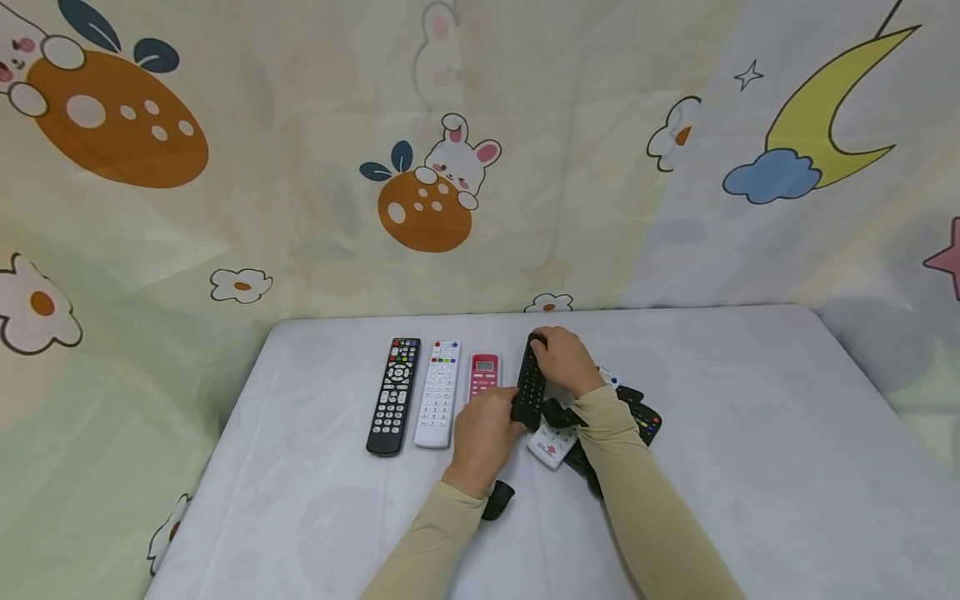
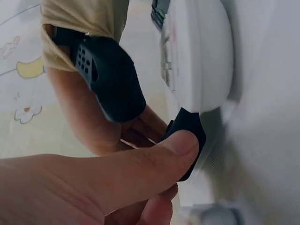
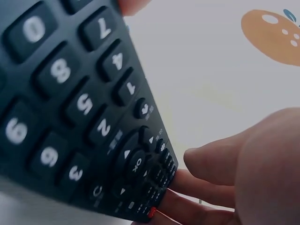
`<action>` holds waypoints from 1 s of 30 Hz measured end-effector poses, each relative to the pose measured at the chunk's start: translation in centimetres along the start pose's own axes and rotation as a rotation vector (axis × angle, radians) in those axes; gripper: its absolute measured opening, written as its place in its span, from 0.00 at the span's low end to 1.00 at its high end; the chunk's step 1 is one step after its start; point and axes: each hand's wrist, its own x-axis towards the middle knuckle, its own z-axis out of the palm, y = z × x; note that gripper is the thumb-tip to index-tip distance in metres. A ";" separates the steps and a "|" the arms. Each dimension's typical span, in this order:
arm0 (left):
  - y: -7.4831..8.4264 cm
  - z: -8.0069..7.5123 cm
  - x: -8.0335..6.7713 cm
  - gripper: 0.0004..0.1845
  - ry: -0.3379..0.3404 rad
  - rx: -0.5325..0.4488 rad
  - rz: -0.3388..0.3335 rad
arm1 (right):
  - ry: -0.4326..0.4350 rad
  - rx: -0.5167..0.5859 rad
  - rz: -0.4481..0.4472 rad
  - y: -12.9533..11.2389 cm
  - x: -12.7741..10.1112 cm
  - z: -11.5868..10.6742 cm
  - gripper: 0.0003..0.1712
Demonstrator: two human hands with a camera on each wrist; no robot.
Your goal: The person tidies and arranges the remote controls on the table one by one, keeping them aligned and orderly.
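A printed cloth backdrop (image 1: 480,150) with rabbits, flowers and a moon is hanging behind and around a table (image 1: 750,433) draped in a pale sheet; on that sheet, towards the far edge, three remotes are lying side by side in a row: a long black remote (image 1: 393,396) on the left, a white remote (image 1: 439,392) just beside it, and a short pink remote (image 1: 484,372) next; to the right of the row, partly under the right forearm, a loose pile of remotes (image 1: 600,421) is lying, with a white one with a red mark (image 1: 552,442) at its near edge; between the row and the pile, both hands are holding one black remote (image 1: 529,387) tilted up on its long side just beside the pink one; the right hand (image 1: 566,360) is curling its fingers over the remote's far end, gripping it; the left hand (image 1: 483,433) is pinching the near end, its thumb (image 2: 154,164) pressing on the black corner (image 2: 190,126) in the left wrist view; the right wrist view is showing the numbered keys (image 3: 84,103) close up.
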 end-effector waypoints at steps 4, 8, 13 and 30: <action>0.3 0.2 -0.1 0.25 -0.025 0.028 0.002 | -0.027 -0.016 0.001 -0.1 -0.1 0.2 0.23; 0.4 0.6 -0.2 0.24 -0.031 0.051 0.000 | -0.049 -0.031 -0.006 -0.2 0.0 0.4 0.23; 0.5 0.9 -0.3 0.22 -0.018 0.085 0.004 | -0.053 -0.048 -0.035 -0.5 0.1 0.6 0.22; 0.1 0.7 -0.2 0.22 0.002 0.086 -0.018 | -0.071 -0.110 -0.095 -1.0 0.7 1.5 0.20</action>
